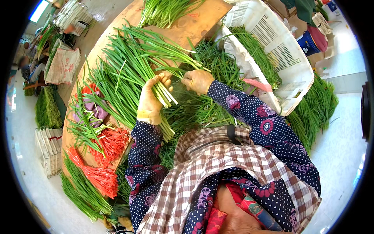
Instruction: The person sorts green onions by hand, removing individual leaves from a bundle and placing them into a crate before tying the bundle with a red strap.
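My left hand (153,96), in a pale glove, is closed round a bundle of green Chinese chives (131,64), whose pale cut ends point towards me. More chives lie beneath it on the wooden table. To its right my gloved right hand (198,81) pinches a few green leaves between thumb and fingers, beside the pale ends of some loose chives (192,62). Loose leaves (201,108) are heaped below both hands, above the checked apron. Red ties (109,143) and a purple cloth (95,109) lie on the table left of my left hand.
A white plastic crate (280,44) with chives stands at right, more chives (315,108) beside it on the floor. Chive bundles lie at the wooden table's (204,17) far end and near left corner (84,187). Another person (29,70) sits at far left, near stacked white crates (49,152).
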`<state>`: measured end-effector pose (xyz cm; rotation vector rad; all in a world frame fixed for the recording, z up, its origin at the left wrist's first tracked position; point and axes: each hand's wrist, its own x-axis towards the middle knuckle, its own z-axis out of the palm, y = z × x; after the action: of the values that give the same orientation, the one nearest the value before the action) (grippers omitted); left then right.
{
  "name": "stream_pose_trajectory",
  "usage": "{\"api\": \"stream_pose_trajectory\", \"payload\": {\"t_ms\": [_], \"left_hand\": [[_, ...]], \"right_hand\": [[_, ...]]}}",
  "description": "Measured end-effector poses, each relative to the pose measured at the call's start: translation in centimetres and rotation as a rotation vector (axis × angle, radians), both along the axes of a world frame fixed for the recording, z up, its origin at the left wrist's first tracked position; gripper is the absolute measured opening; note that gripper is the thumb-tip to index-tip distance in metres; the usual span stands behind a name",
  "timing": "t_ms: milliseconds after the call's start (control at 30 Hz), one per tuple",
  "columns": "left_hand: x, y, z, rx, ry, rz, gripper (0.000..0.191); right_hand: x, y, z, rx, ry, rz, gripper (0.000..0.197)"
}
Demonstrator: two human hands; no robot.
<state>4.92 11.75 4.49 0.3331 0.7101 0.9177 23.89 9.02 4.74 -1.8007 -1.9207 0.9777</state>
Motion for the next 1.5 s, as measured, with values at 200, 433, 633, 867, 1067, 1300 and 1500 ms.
{"api": "stream_pose_trajectory", "payload": {"t_ms": [200,433,633,867,1067,1300,1500], "left_hand": [[0.1,-0.2,-0.8,0.005,0.016,-0.027,0.017],[1.0,-0.2,0.2,0.056,0.148,-0.011,0.014],[0.6,-0.4,0.4,0.026,0.146,0.139,0.014],[0.2,-0.1,1.8,-0.050,-0.031,0.242,0.012],[-1.6,-0.1,3.1,0.114,-0.492,0.097,0.027],[-3.1,0.9,2.5,0.135,-0.702,0.053,0.033],[0.5,0.8,1.5,0.169,-0.218,0.074,0.032]], "right_hand": [[-1.5,-0.5,1.1,-0.152,0.576,-0.094,0.029],[-3.3,-1.9,2.7,-0.053,0.541,-0.112,0.031],[0.5,-6.6,3.7,-0.034,0.449,-0.151,0.032],[5.6,-4.0,1.7,0.432,-0.239,-0.157,0.022],[3.8,5.2,2.8,0.416,-0.498,-0.178,0.030],[6.1,4.1,2.5,0.467,0.091,-0.239,0.026],[4.8,0.5,4.9,0.158,0.519,-0.187,0.031]]}}
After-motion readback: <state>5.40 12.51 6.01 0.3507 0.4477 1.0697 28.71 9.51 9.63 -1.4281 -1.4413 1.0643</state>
